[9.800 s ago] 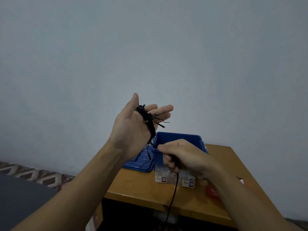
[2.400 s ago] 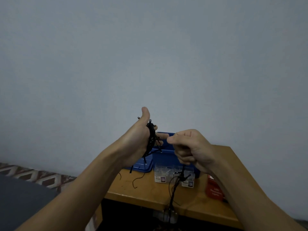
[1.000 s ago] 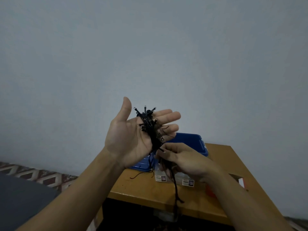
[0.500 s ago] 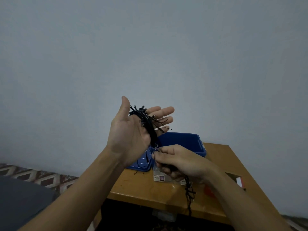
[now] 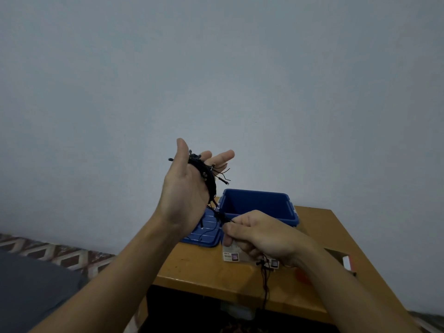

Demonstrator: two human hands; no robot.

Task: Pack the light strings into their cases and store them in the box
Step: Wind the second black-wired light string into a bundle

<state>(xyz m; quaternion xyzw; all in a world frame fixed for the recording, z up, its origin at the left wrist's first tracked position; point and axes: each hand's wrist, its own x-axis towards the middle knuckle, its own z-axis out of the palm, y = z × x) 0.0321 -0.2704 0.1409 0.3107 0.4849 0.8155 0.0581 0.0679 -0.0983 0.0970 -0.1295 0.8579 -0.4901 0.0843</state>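
L hand (image 5: 185,195) is up, fingers straight & spread, w/ the black light string (image 5: 208,179) coiled round its palm. R hand (image 5: 262,234), lower, has its fingers curled and pinches the string's tail (rest dangles past the table (image 5: 206,267) edge). The blue box (image 5: 257,200) sits open behind it; prob. a clear case (image 5: 230,254) in front, mostly hidden.

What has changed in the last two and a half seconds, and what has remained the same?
The left hand turned its palm more toward the camera. The right hand came down from beside its fingertips to below it, in front of the blue plastic box, its grip pinching the black light string. Unchanged: the string stays wound round the left hand; box, blue lid and clear cases rest on the wooden table.
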